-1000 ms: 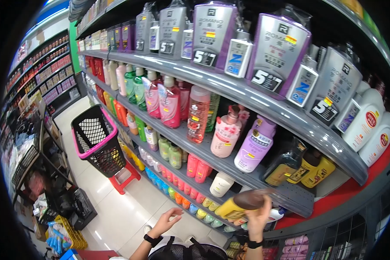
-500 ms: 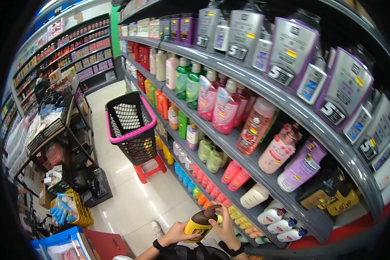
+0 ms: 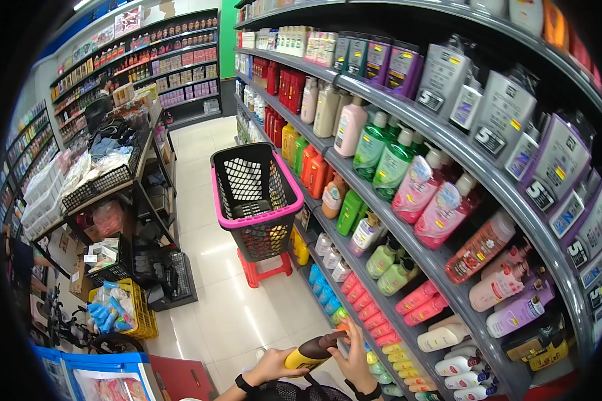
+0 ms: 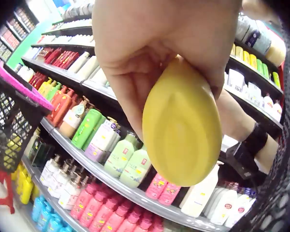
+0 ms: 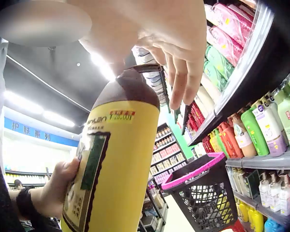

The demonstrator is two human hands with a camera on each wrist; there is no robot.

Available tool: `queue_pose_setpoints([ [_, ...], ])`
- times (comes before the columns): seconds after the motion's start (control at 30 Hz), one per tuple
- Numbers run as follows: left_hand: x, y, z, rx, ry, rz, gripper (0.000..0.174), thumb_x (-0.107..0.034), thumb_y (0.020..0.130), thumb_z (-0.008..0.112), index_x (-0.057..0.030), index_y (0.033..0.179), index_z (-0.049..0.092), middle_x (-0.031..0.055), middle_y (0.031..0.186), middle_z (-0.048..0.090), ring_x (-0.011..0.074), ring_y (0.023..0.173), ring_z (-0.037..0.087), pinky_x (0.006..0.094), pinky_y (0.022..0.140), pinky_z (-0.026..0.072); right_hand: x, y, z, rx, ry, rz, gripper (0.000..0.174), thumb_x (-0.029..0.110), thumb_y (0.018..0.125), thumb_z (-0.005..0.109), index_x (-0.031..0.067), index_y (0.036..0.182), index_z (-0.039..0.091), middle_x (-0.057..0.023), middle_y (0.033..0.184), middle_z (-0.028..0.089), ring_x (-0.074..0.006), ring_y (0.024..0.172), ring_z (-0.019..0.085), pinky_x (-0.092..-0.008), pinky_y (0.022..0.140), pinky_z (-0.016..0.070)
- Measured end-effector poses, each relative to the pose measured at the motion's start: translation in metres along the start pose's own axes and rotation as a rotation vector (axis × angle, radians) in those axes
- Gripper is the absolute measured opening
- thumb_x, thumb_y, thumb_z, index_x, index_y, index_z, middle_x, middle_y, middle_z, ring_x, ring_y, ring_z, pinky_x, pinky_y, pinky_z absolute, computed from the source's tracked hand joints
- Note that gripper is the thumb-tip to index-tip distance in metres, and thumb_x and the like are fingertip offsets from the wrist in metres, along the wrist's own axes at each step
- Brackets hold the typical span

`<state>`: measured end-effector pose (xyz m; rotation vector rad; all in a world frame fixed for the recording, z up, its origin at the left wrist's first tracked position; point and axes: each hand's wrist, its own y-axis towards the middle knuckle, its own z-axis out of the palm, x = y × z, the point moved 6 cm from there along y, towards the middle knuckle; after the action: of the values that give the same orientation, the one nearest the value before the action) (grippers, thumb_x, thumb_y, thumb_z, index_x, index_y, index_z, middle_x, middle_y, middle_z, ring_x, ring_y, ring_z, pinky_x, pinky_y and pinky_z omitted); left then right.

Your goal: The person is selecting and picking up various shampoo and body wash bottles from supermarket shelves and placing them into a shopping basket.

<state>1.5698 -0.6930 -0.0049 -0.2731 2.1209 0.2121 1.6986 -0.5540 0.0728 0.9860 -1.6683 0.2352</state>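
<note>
In the head view, low in front of the body, a yellow bottle with a brown cap is held tilted. My left hand grips its body; in the left wrist view the yellow base faces the camera. At the cap is my right hand. Up close, in the right wrist view, a thin dark lid sticks out sideways from the cap top. My right thumb is at the cap, and the other fingers hang past it, relaxed. A price sticker sits on the bottle's shoulder.
A black shopping basket with a pink rim stands on a red stool in the aisle. Shelves of bottles run along the right. At the left are a table piled with goods and a yellow crate.
The yellow bottle was in my right hand by the shelf; it then came in front of the body, where my left hand took hold. The head view has turned left toward the basket.
</note>
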Motion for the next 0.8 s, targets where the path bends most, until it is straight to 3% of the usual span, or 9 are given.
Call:
queue_pose_setpoints([
  [0.07,0.010,-0.002,-0.025,0.011,0.134,0.033,0.053,-0.051,0.074,0.069,-0.0113,0.109,0.063,0.0115,0.068,0.066,0.0298,0.056,0.063,0.0345,0.055,0.0515,0.011,0.018,0.021,0.085,-0.132,-0.081,0.055,0.025,0.081,0.069,-0.0020,0.124,0.046,-0.0180,0.122,0.050,-0.0307,0.103,0.056,-0.0357,0.086,0.0460],
  [0.1,0.016,-0.002,-0.038,0.003,0.133,0.033,0.053,-0.051,0.074,0.069,-0.0113,0.109,0.063,0.0115,0.068,0.066,0.0298,0.056,0.063,0.0345,0.055,0.0515,0.015,0.027,0.033,0.096,-0.159,-0.106,0.043,0.023,0.079,0.071,0.0005,0.112,0.056,-0.0143,0.110,0.057,-0.0290,0.093,0.059,-0.0338,0.080,0.0478],
  [0.13,0.020,-0.003,-0.051,0.006,0.166,0.057,0.052,-0.051,0.074,0.069,-0.0125,0.109,0.063,0.0110,0.068,0.065,0.0300,0.055,0.063,0.0346,0.054,0.0508,0.018,0.036,0.044,0.101,-0.161,-0.113,0.043,0.023,0.079,0.071,0.0005,0.112,0.056,-0.0143,0.110,0.057,-0.0290,0.093,0.059,-0.0338,0.080,0.0478],
  [0.2,0.031,-0.007,-0.075,-0.003,0.204,0.079,0.051,-0.051,0.074,0.068,-0.0136,0.108,0.063,0.0106,0.068,0.065,0.0301,0.054,0.062,0.0346,0.052,0.0501,0.031,0.051,0.081,0.295,-0.307,-0.276,0.033,0.021,0.078,0.071,0.0027,0.104,0.061,-0.0107,0.099,0.059,-0.0269,0.089,0.059,-0.0330,0.076,0.0485],
  [0.33,0.059,-0.017,-0.123,-0.020,0.273,0.061,0.052,-0.050,0.072,0.070,-0.0138,0.110,0.063,0.0097,0.068,0.065,0.0282,0.054,0.062,0.0331,0.053,0.0511,0.034,0.083,0.131,0.323,-0.344,-0.305,0.025,0.023,0.075,0.072,0.0049,0.089,0.062,-0.0076,0.082,0.059,-0.0246,0.076,0.058,-0.0342,0.065,0.0458],
  [0.53,0.098,-0.023,-0.175,0.007,0.329,0.022,0.053,-0.051,0.074,0.068,-0.0120,0.110,0.062,0.0090,0.072,0.067,0.0285,0.057,0.063,0.0325,0.054,0.0517,0.040,0.111,0.184,0.397,-0.373,-0.282,0.028,0.033,0.076,0.071,0.0072,0.077,0.059,-0.0036,0.063,0.056,-0.0230,0.064,0.059,-0.0334,0.061,0.0462],
  [0.8,0.139,0.025,-0.179,0.060,0.110,0.042,0.053,-0.035,0.072,0.074,-0.0125,0.117,0.058,0.0107,0.095,0.067,0.0285,0.082,0.065,0.0338,0.072,0.0521,0.019,0.142,0.197,0.359,-0.210,-0.179,0.026,0.030,0.072,0.076,0.0087,0.075,0.062,-0.0037,0.062,0.060,-0.0217,0.056,0.059,-0.0312,0.053,0.0461],
])
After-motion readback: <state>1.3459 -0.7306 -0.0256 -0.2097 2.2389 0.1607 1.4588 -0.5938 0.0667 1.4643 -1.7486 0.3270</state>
